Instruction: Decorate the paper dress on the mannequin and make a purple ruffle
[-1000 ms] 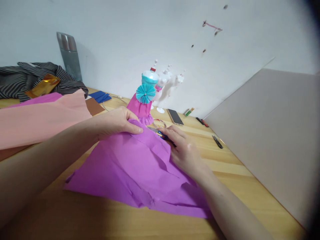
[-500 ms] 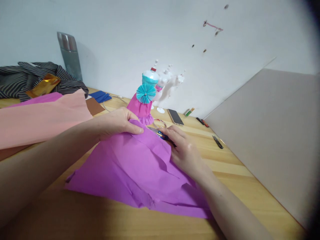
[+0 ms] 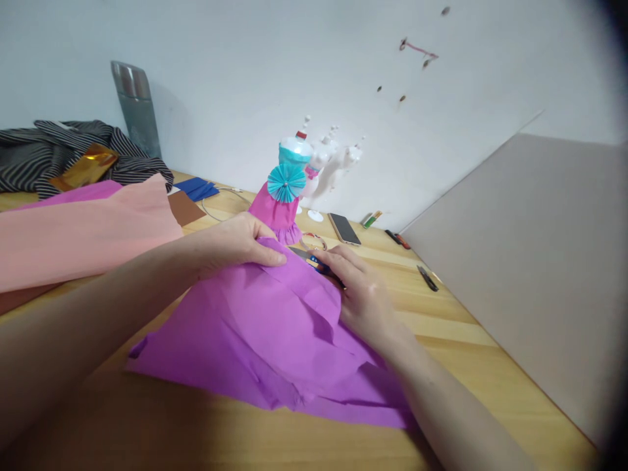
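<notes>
A creased sheet of purple crepe paper [image 3: 275, 327] lies across the table in front of me, partly folded over itself. My left hand [image 3: 245, 242] pinches its upper edge between thumb and fingers. Close by on the right, my right hand [image 3: 356, 278] is closed around small thread snips [image 3: 316, 263] with blue handles. Their metal blades point left along the paper's top edge, near my left fingertips. How far apart the blades are is hard to see. Just beyond stands a small dress form [image 3: 294, 154] in a pink skirt with a turquoise pleated rosette [image 3: 286, 184].
White mini dress forms [image 3: 324, 154] stand behind, near a phone [image 3: 344, 229] and a bracelet-like ring [image 3: 314, 241]. A black cutter [image 3: 428, 278] lies at right. Peach paper [image 3: 88, 235], blue strips [image 3: 197, 188], striped cloth [image 3: 24, 157] and a bottle [image 3: 140, 118] occupy the left.
My left hand has shifted slightly right and down with the paper's edge. The paper's right part bulges a little more toward my right hand, which stays almost in place.
</notes>
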